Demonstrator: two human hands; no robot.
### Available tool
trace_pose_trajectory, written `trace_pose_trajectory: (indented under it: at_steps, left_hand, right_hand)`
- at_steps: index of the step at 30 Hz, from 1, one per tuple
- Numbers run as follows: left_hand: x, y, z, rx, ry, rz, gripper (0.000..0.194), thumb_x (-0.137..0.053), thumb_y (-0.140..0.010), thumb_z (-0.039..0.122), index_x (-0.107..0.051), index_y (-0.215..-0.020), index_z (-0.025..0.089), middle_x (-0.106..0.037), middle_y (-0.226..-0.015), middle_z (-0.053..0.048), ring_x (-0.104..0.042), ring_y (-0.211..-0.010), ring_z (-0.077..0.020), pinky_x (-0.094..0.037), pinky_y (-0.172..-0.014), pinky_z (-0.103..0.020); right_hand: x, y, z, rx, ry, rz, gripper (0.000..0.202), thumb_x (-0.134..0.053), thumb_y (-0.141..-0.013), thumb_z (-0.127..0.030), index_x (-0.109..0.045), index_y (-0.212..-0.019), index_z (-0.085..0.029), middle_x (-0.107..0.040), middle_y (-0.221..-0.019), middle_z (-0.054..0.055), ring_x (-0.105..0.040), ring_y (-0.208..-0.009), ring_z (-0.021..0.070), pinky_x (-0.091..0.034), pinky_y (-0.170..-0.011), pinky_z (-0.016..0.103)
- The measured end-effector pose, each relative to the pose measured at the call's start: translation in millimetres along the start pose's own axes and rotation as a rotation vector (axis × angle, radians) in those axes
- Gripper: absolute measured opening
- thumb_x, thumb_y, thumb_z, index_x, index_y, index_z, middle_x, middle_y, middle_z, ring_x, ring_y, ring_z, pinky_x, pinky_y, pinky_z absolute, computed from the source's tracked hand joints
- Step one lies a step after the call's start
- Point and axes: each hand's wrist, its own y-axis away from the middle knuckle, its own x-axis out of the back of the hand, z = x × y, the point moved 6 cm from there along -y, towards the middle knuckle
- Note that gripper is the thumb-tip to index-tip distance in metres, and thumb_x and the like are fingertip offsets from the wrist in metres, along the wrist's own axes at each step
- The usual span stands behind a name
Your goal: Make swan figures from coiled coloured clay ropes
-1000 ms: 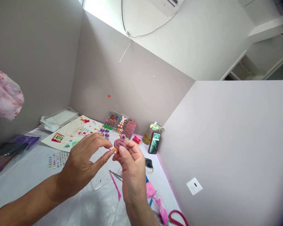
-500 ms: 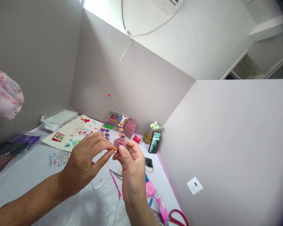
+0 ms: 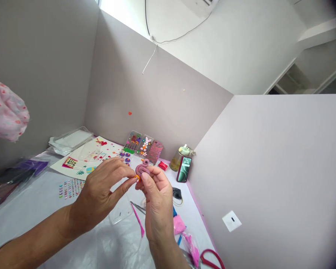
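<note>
A small mauve clay bird (image 3: pixel 142 169), with a coiled body, a curved neck and an orange beak, is held up above the table. My right hand (image 3: pixel 158 192) is closed on it, thumb in front and fingers behind. My left hand (image 3: pixel 106 186) pinches a small orange piece (image 3: pixel 137 177) at the bird's lower left edge, thumb against fingertips. Whether this piece is fixed to the body I cannot tell. Below the hands lie a pink modelling tool (image 3: pixel 138 220) and grey tweezers (image 3: pixel 138 207), partly hidden by the right hand.
Decorated phone cases (image 3: pixel 145 145) lean on the back wall. A drink bottle (image 3: pixel 177 161) and a phone (image 3: pixel 184 169) stand at the right. Stickers on a paper sheet (image 3: pixel 58 167) and rows of gems (image 3: pixel 68 189) lie left. Red-handled scissors (image 3: pixel 212 257) and pink clay packets (image 3: pixel 192 246) lie front right.
Both hands keep nearly the same grip on the clay bird and the orange piece. The whole view has shifted very slightly; nothing else visibly differs.
</note>
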Motion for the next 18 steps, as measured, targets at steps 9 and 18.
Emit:
trace_pose_trajectory:
  at_steps: [9, 18]
  left_hand:
    - [-0.6, 1.5, -1.7, -0.008, -0.003, 0.000, 0.006, -0.058, -0.103, 0.023, -0.061, -0.099, 0.021, -0.070, -0.086, -0.001, -0.065, -0.087, -0.0197, -0.051, -0.086, -0.035]
    - [0.2, 2.6, -2.4, -0.007, 0.018, 0.005, 0.004, -0.059, -0.103, 0.020, -0.061, -0.101, 0.022, -0.070, -0.088, -0.001, -0.065, -0.089, -0.0197, -0.051, -0.088, -0.035]
  right_hand:
    - [0.2, 0.6, 0.3, 0.007, 0.014, -0.002, 0.025, -0.082, -0.080, -0.034, -0.070, -0.096, -0.019, -0.071, -0.090, 0.001, -0.057, -0.071, 0.0113, -0.049, -0.072, 0.027]
    - [1.5, 0.1, 1.0, 0.003, 0.008, 0.001, 0.025, -0.083, -0.079, -0.035, -0.071, -0.095, -0.020, -0.071, -0.090, 0.001, -0.057, -0.072, 0.0121, -0.049, -0.072, 0.027]
